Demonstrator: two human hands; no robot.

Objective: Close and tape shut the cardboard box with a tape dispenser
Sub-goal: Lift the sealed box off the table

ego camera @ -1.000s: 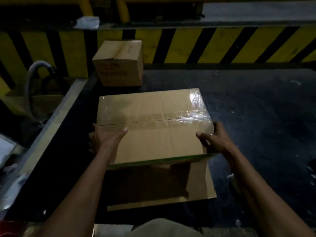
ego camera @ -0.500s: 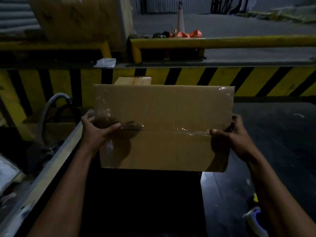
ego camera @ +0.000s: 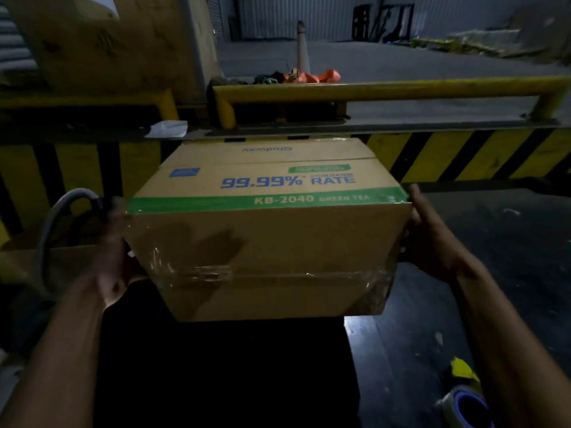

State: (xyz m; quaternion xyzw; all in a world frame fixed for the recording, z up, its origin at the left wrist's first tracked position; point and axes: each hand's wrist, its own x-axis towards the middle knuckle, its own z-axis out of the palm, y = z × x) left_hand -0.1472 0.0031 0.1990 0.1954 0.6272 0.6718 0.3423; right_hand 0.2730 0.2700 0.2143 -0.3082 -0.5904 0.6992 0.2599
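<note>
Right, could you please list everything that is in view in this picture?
box: one, brown with a green band, centre, held off the floor
tape: one roll, clear on a blue core, bottom right, on the floor
scrap: one, yellow, beside the tape
rail: one, yellow, behind the box
barrier: one, black and yellow stripes, below the rail
paper: one, white, on the ledge at upper left
hose: one, grey, far left
bundle: one, orange, beyond the rail
cone: one, pale, on the far floor
left hand: holds the box's left side
right hand: holds the box's right side
</note>
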